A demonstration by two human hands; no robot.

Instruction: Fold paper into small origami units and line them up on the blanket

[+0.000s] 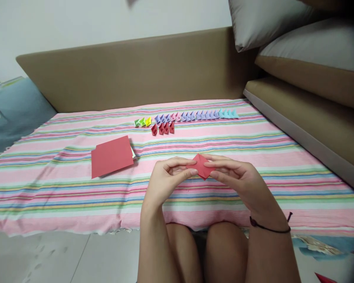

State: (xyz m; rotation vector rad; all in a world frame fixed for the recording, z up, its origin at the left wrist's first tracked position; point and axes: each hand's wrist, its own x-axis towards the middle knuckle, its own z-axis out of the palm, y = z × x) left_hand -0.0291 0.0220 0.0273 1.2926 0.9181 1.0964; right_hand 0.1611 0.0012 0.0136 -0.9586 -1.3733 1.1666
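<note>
Both hands hold a small folded red paper piece above the striped cloth. My left hand pinches its left corner with thumb and fingers. My right hand grips its right side, fingers closed over it. A black cord sits on my right wrist. A stack of square paper sheets with a red sheet on top lies to the left of my hands. Farther back a row of small folded paper boats in green, yellow, purple, pink and blue stands in a line, with several red boats just in front of it.
A brown padded backrest runs along the far edge. Brown and grey cushions are stacked at the right. A blue-grey cushion lies at the left. My knees are below the cloth's front edge, on a pale tiled floor.
</note>
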